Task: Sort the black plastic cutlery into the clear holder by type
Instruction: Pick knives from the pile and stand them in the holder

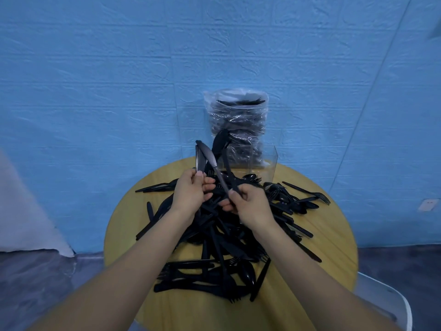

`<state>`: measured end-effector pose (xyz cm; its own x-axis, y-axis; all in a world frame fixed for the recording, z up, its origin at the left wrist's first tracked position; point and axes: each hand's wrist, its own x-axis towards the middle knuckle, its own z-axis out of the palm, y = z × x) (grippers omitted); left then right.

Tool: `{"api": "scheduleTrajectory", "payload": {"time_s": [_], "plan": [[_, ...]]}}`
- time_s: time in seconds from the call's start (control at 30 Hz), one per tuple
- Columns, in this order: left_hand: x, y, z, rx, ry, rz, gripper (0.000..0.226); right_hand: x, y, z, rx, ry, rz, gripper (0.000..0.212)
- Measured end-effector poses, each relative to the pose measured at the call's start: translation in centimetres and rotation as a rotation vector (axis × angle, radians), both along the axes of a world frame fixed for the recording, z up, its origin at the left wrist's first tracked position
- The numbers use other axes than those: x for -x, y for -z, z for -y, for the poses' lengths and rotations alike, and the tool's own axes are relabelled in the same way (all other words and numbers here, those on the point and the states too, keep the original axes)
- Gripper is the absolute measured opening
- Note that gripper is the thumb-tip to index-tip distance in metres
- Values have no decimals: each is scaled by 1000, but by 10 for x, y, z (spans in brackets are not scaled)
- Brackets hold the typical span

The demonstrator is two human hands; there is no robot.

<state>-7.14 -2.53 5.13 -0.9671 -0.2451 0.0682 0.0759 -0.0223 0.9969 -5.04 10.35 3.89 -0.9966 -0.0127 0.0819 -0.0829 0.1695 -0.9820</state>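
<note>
loose black cutlery (222, 254) is heaped on the round table (334, 247). above it, a knife (212, 163) is pinched at its handle end by the right hand (248, 204), long axis running up and left, blade away. more knives (200, 158) are gripped upright by the left hand (191, 189). beyond, the clear holder (250, 158) stands just right of the blades, nearer the right hand.

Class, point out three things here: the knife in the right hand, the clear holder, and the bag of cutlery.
knife (207, 152), head view, on its blade.
clear holder (274, 161), head view, on its right wall.
bag of cutlery (238, 120), head view, on its front.
</note>
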Motion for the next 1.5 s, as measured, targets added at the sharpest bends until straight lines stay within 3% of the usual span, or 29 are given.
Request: {"api": "scheduleTrajectory", "payload": {"time_s": [0.23,0.4,0.67,0.9,0.97,1.1,1.23,1.4,1.5], "plan": [[-5,-13,-12,-104,13,-34,21,-4,-4,13,81,-166,110,22],[-6,-11,-12,-27,-9,-65,12,-4,-8,9,-8,-180,93,19],[-4,-1,-12,127,-1,-33,15,-7,-16,8,-240,-170,19,39],[-6,-5,-8,44,26,-36,10,-4,-20,6,-354,-150,-37,35],[-5,-4,-5,93,0,-24,8,-5,-22,6,-412,-132,-52,26],[-2,2,1,185,-51,23,9,-5,-21,6,-463,-30,-103,29],[-4,7,9,122,-69,40,15,1,-30,-5,-440,70,-126,18],[-2,8,31,150,-129,20,26,0,-36,-29,-217,-89,29,28],[-3,6,38,223,-132,-16,32,7,-35,-38,-283,-70,-14,22]]}}
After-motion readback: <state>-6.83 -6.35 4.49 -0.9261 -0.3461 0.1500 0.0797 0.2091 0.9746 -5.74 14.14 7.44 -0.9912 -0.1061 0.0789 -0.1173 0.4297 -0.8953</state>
